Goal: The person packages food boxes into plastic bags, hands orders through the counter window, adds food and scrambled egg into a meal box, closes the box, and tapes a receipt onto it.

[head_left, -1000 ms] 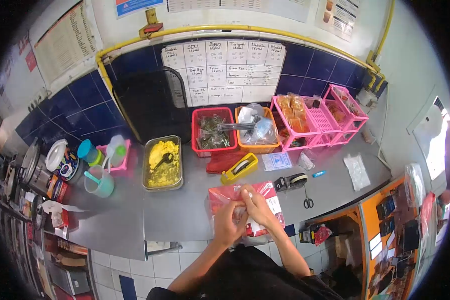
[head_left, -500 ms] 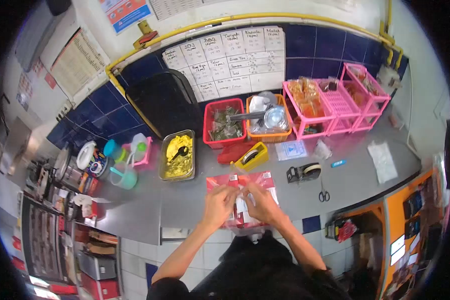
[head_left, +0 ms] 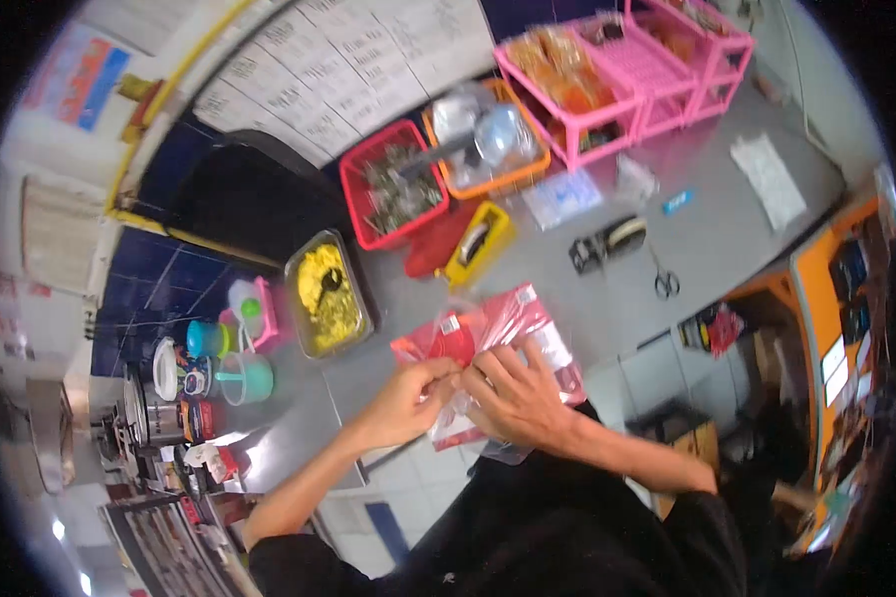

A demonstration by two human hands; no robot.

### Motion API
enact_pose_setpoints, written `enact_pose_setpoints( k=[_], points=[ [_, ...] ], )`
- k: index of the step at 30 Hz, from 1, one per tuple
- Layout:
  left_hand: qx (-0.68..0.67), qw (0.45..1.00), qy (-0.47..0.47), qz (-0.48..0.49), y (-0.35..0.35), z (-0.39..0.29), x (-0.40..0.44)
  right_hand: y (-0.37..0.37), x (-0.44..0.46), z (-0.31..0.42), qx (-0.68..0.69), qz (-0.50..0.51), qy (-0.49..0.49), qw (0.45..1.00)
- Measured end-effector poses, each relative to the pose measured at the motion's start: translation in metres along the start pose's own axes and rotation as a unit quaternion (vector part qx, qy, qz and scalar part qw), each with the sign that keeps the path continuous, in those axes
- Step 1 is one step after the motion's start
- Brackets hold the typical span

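Red and white packets in clear plastic (head_left: 508,320) lie at the counter's front edge, below both hands. My left hand (head_left: 405,403) is closed, its thumb and fingers pinching the clear plastic over the packets. Close beside it, my right hand (head_left: 521,395) has bent fingers at the same plastic; what lies under them is hidden. Behind the packets stands a yellow tape dispenser (head_left: 480,245). A black tape dispenser (head_left: 607,245) and scissors (head_left: 666,286) are to the right.
A metal tray of yellow food (head_left: 331,294) with a black spoon stands left. Behind are a red basket (head_left: 393,189), an orange basket (head_left: 493,144) and pink racks (head_left: 617,85). Cups and a turquoise jug (head_left: 246,378) stand far left on the grey counter (head_left: 617,318).
The camera view has tilted and swung, so the counter appears slanted. My hands stay close together at the plastic; my right hand now lies more across the packets, back upward.
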State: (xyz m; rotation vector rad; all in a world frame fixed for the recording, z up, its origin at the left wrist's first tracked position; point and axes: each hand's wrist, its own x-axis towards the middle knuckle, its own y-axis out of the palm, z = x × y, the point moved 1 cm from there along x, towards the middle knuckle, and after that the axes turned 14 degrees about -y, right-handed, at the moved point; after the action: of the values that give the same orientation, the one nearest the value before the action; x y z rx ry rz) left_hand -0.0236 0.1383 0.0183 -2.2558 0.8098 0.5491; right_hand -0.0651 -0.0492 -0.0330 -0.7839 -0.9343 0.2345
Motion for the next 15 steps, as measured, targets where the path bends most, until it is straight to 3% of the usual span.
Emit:
enact_pose_setpoints(
  k=[2, 4, 7, 11, 15],
  points=[
    [-0.019, 0.999, 0.029, 0.041, -0.011, -0.006, 0.005, 0.004, 0.005, -0.001, -0.077, 0.032, -0.048, 0.995],
    [-0.017, 0.998, 0.027, 0.063, -0.019, -0.008, 0.01, 0.0, 0.013, -0.003, -0.068, 0.034, -0.04, 0.996],
    [0.112, 0.981, 0.145, 0.061, -0.03, -0.006, 0.024, -0.001, 0.016, -0.009, -0.096, 0.068, -0.109, 0.987],
    [0.145, 0.974, 0.156, 0.078, -0.036, 0.004, 0.039, 0.0, 0.001, -0.014, -0.036, 0.122, -0.065, 0.99],
    [0.244, 0.94, 0.235, -0.038, -0.041, 0.043, 0.067, 0.016, -0.031, -0.015, -0.061, 0.124, 0.022, 0.99]
  ],
)
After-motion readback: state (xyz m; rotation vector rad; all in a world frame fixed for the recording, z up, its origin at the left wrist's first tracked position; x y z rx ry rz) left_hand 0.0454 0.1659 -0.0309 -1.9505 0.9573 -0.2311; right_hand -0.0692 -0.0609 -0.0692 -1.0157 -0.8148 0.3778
